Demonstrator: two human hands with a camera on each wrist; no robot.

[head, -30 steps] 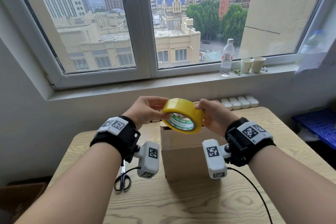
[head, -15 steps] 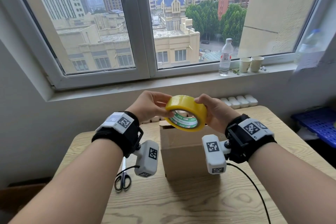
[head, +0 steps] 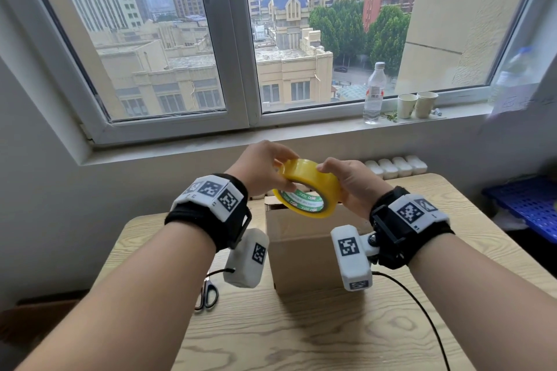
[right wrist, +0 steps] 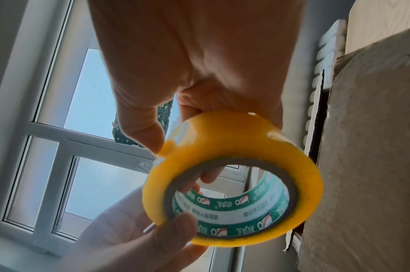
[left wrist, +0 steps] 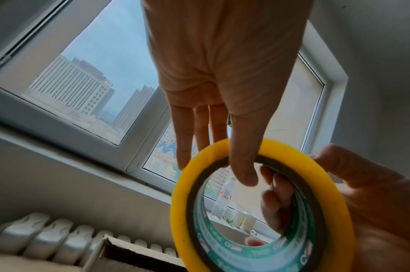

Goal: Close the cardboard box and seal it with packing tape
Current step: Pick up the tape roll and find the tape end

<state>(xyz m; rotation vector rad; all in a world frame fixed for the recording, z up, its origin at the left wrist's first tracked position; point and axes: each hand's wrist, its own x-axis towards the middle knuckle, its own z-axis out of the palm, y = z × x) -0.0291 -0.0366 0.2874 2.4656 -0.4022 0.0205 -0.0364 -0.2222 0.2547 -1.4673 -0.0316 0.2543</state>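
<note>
While both hands hold it up in the air, the yellow roll of packing tape (head: 307,188) hangs tilted just above the far top edge of the cardboard box (head: 304,250), not touching it. The left hand (head: 260,170) pinches the roll's left side, thumb on the near rim by the core and the other fingers lying over the outer face. The right hand (head: 351,187) clamps the other side: in the left wrist view its fingers (left wrist: 275,200) curl inside the green-printed core, and in the right wrist view its thumb (right wrist: 141,128) presses on the outer yellow surface. Whether a loose tape end has been lifted I cannot tell.

The box stands on the wooden table (head: 301,334), near its middle; a dark gap shows along its far top edge, so the flaps are not sealed down. To the left of the box, a pair of scissors (head: 208,294) lies flat on the table, partly hidden by the left wrist camera. Behind the table, a white radiator (head: 394,166) runs under the windowsill (head: 301,132), where a clear plastic bottle (head: 373,93) and two paper cups (head: 417,104) stand close together.
</note>
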